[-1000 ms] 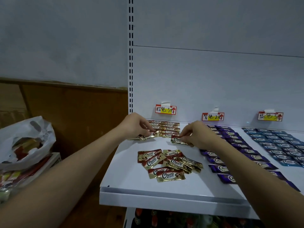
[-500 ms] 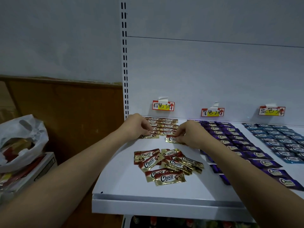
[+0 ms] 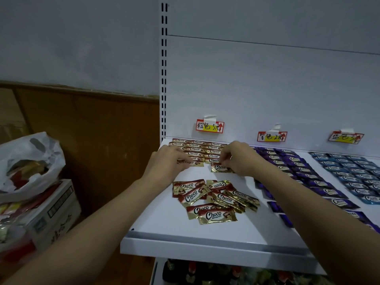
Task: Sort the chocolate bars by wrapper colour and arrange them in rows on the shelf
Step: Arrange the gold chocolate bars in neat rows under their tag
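Right hand (image 3: pixel 239 159) pinches a brown bar (image 3: pixel 219 168); left hand (image 3: pixel 171 159) seems pressing another brown bar (image 3: pixel 192 162), fingers flat. Set each square at the brown rows' (image 3: pixel 200 150) 6 o'clock edge; loose pile (image 3: pixel 213 199) waits nearer.

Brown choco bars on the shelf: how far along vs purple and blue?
Done: purple rows and blue rows look laid out under their tags. Brown rows fill only the back of their section. In hand: the left hand presses a bar at the row's front; the right hand pinches another bar. Left: the loose brown pile, unsorted, mid-shelf.
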### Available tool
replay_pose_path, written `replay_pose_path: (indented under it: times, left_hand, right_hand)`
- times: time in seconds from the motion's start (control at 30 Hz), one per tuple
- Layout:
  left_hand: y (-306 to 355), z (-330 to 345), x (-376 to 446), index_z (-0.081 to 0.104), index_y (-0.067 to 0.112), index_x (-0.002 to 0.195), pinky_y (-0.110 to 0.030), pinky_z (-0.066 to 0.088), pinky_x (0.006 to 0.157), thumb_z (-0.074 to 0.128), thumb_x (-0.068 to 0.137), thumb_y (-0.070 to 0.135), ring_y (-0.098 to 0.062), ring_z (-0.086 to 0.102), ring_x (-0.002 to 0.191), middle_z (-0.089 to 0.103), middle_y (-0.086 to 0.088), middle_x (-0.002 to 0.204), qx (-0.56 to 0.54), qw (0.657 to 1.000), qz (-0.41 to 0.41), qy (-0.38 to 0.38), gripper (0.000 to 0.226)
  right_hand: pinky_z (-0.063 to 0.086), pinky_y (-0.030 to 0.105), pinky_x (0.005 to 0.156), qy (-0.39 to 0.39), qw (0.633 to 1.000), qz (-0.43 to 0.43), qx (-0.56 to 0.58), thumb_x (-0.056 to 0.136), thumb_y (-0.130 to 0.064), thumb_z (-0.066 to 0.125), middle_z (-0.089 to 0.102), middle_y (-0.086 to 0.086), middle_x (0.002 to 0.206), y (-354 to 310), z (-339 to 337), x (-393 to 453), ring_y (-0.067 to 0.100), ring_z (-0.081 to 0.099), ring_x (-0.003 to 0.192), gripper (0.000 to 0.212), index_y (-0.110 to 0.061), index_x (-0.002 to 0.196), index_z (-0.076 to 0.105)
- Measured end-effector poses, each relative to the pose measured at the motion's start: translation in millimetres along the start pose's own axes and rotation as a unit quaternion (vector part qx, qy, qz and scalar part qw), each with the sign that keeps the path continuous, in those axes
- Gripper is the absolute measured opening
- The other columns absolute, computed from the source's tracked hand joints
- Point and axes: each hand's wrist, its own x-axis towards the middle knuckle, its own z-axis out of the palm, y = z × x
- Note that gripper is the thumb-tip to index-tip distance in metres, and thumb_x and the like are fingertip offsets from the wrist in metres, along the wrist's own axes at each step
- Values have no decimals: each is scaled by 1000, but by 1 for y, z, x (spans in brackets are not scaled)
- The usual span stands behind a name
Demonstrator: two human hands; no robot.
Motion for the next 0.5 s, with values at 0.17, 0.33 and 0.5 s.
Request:
replay_pose_path:
  times: [0.17, 0.33, 0.5]
  left_hand:
    - [0, 2, 3, 71, 39, 110, -42, 45, 94, 60, 94, 32, -13, 50, 114, 63, 11, 122, 22, 999, 20, -17, 21]
    - [-1, 2, 6, 72, 38, 110, -41, 46, 92, 61, 93, 30, -14, 52, 112, 64, 10, 121, 16, 999, 28, -22, 21]
    - [-3, 4, 8, 72, 38, 108, -43, 47, 90, 62, 93, 30, -15, 53, 110, 66, 10, 118, 10, 999, 37, -20, 20]
  right_hand:
    - [45, 25, 71, 9, 1000, 2, 16, 91, -2, 58, 71, 7, 98, -7, 4, 9, 15, 58, 80, 17, -7, 93, 74]
    - [48, 28, 75, 7, 1000, 11, 10, 92, -2, 58, 70, 8, 101, -10, 7, 14, 17, 58, 84, 16, -8, 94, 73]
    - [52, 33, 80, 8, 1000, 12, 6, 91, -1, 57, 71, 8, 101, -13, 10, 16, 20, 61, 87, 18, -8, 93, 74]
